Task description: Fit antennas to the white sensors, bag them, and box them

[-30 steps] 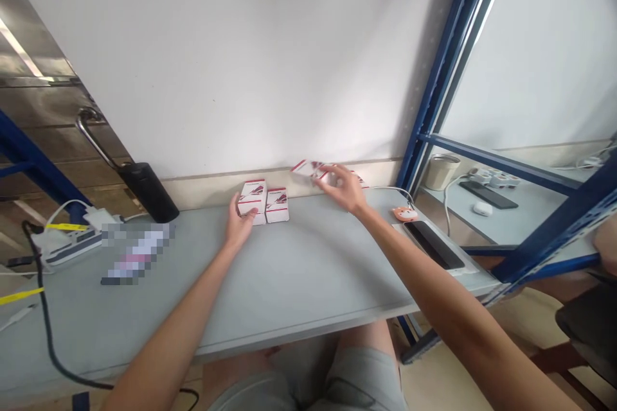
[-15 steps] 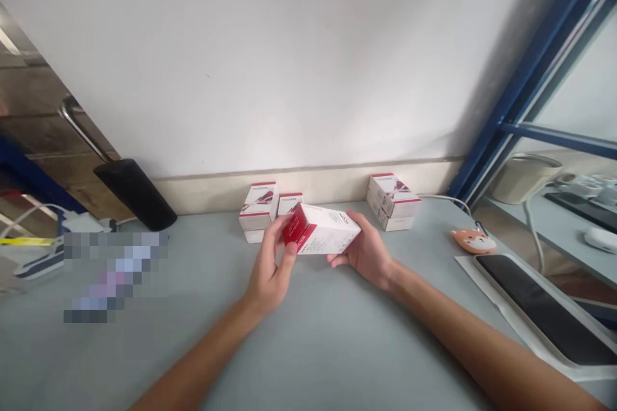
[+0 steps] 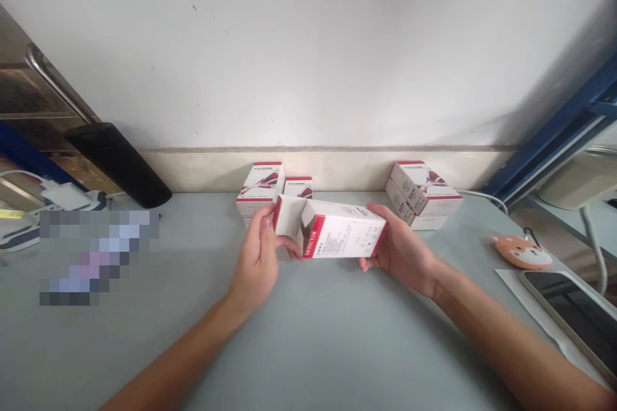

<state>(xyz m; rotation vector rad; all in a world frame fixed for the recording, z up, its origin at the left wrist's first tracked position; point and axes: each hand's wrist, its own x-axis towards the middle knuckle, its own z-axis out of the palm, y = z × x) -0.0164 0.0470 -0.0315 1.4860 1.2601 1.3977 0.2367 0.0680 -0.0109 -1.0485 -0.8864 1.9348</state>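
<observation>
A white and red cardboard box (image 3: 344, 234) marked DETECTOR is held above the grey table, tilted, with its left end open. My right hand (image 3: 405, 247) grips the box's right end, thumb above and fingers beneath. At the open end, my left hand (image 3: 255, 257) pinches the end flap (image 3: 290, 215), which is swung out to the left. Dark shadow fills what little shows of the box's inside, so its contents cannot be made out. Behind the held box, similar boxes stand by the wall: a left stack (image 3: 260, 187), a partly hidden box (image 3: 299, 186) beside it, and a right stack (image 3: 424, 196).
On the left lie a black cylinder-like object (image 3: 120, 164) with a metal rod, a power strip (image 3: 29, 228) and a blurred-out item (image 3: 99, 260). To the right are an orange animal-face pouch (image 3: 523, 250) and a phone-like dark slab (image 3: 573, 314) on white paper.
The box's left end flap, closed before, is now open and pulled leftward by my left hand. My right hand still grips the other end. The view has shifted somewhat.
</observation>
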